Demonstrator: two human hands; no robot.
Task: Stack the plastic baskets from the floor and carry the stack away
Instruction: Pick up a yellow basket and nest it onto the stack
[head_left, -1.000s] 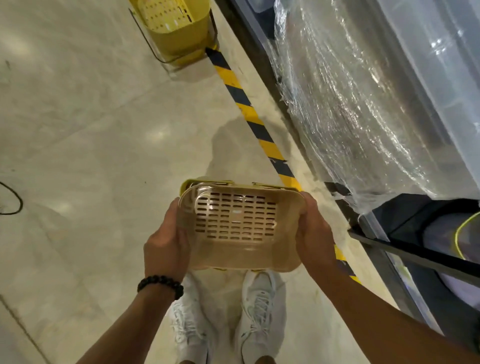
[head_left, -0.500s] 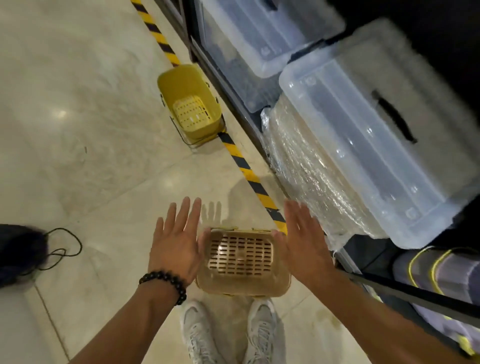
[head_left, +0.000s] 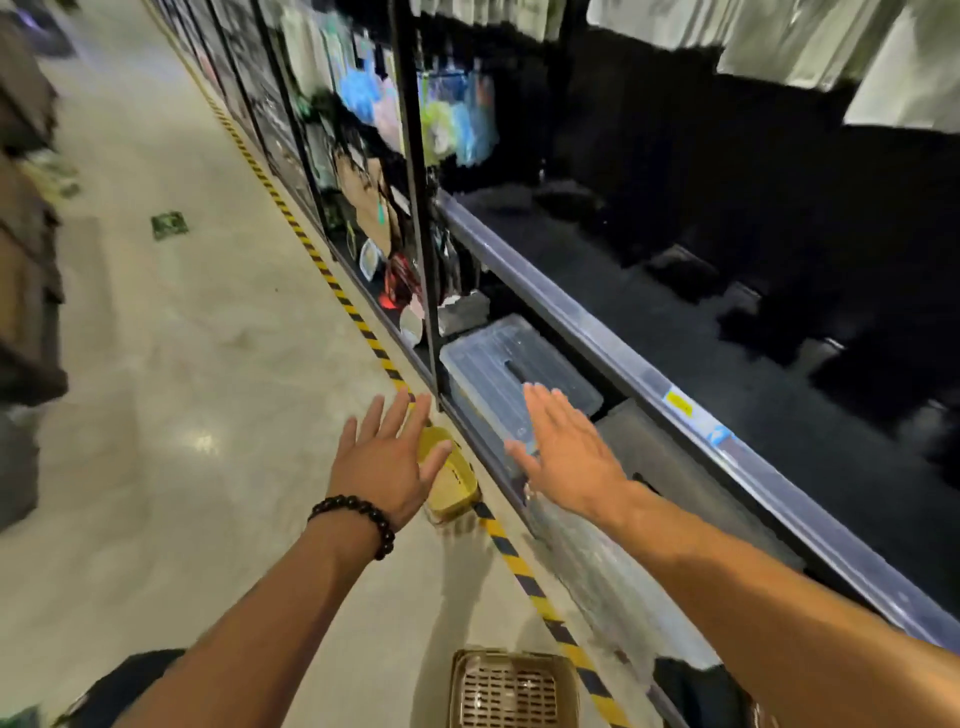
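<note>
Both hands are reaching out in front of the person with fingers spread flat and palms down, gripping nothing: the left hand (head_left: 387, 467), with a black beaded bracelet (head_left: 358, 517) on its wrist, is hovering over a small round-cornered yellow plastic basket (head_left: 454, 480) that is standing on the pale polished floor (head_left: 171, 415) right at the black-and-yellow striped floor tape (head_left: 514, 564), while the right hand (head_left: 569, 460) is hanging in front of the low edge of the dark metal shelving (head_left: 613, 343), over a clear lidded plastic storage box (head_left: 498, 364). Close to the person, at the bottom of the view, a tan slotted plastic basket (head_left: 511, 688) is sitting on the floor beside the same tape, well apart from the yellow one. So, as it looks, the stacking is hardly begun: two baskets are lying separately, neither nested in the other, and nothing is being carried yet. The person seems to be going for the yellow basket; joining it with the tan one and carrying the stack off is all left to do.
</note>
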